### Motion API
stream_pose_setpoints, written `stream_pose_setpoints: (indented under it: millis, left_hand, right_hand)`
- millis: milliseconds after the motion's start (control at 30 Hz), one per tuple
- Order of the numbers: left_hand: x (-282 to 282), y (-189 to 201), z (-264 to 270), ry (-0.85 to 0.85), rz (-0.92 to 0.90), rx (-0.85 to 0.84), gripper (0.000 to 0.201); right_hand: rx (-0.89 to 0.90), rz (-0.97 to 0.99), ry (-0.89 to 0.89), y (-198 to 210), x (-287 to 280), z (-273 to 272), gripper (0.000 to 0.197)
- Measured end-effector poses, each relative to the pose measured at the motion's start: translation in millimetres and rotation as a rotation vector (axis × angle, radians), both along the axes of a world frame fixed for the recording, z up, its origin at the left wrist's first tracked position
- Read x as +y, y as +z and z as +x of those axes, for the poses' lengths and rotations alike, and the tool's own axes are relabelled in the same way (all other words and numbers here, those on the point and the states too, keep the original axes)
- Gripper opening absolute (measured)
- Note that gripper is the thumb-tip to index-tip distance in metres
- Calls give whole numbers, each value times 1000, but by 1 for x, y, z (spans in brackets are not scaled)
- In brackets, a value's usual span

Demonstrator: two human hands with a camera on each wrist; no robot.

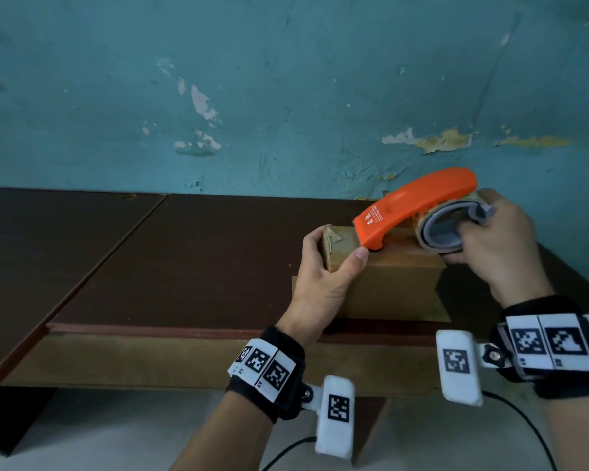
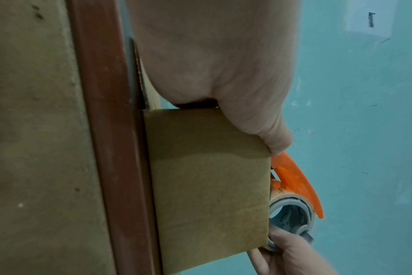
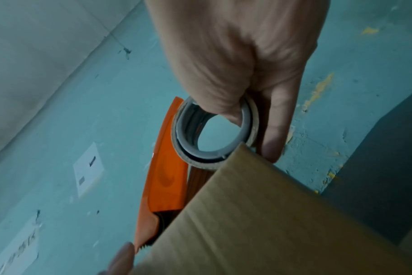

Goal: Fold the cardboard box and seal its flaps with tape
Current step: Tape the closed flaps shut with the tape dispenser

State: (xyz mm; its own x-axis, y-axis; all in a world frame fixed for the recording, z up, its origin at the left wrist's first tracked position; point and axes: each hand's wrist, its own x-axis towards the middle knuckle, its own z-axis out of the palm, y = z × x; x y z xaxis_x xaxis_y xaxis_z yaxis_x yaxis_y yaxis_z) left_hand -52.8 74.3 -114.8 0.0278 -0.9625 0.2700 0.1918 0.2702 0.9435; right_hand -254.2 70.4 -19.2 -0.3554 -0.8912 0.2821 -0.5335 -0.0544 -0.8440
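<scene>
A brown cardboard box [image 1: 388, 287] [image 2: 207, 195] [image 3: 270, 223] stands near the front edge of a dark brown table [image 1: 184, 260]. My left hand [image 1: 323, 266] grips the box's left end, thumb on the top next to the cutter. My right hand [image 1: 493, 239] holds an orange tape dispenser [image 1: 419, 205] [image 2: 296, 184] [image 3: 164, 173] with fingers through the grey core of its tape roll [image 1: 446, 232] [image 3: 214, 130]. The dispenser's cutter end rests on the box top. A flap [image 1: 439, 307] lies flat on the table at the box's right.
A teal wall [image 1: 286, 96] with peeling paint rises directly behind the table. The table's red-brown front edge [image 1: 184, 331] [image 2: 110, 130] runs just under the box. More dark tabletop extends to the left.
</scene>
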Motion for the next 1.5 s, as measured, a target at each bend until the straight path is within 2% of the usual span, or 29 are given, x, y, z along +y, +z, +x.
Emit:
stream_pose_setpoints:
  millis: [67,200,333,500,567,700,800,933,1333,1400,1500]
  left_hand:
    - [1,0,1,10,-9,-20,87]
    - [3,4,5,-19,-97,-83,77]
    - [3,7,11,14,-179,-296,57]
    - [5,6,18,245,-311,-595,57]
    - [4,5,18,314,-376,-666,55]
    - [2,5,13,235,-384,-570,52]
    - [2,7,6,252,-454,-551,46]
    - [3,7,2,207,-435,-465,49]
    - [3,6,6,215,-496,-445,34]
    - [2,6,6,214,-485,-447,33]
    - [0,5,7,205,-471,-456,32]
  right_hand:
    - [66,-11,-11,1,0,0,31]
    - [197,-56,-49,4,0,4,25]
    - [236,-70,-65,6,-2,5,25]
    - [216,-61,-66,5,-2,4,27]
    - [194,-59,-61,4,-1,4,27]
    - [108,-48,-60,-4,-3,1,27]
    - [38,-55,-56,-7,-6,0,35]
    - [-55,-68,-45,-6,-8,0,32]
    - [89,-131,-49,-7,-4,4,21]
    - [-5,-159,-54,-11,-6,5,16]
    - [-418,-131,-24,-12,-7,13,6]
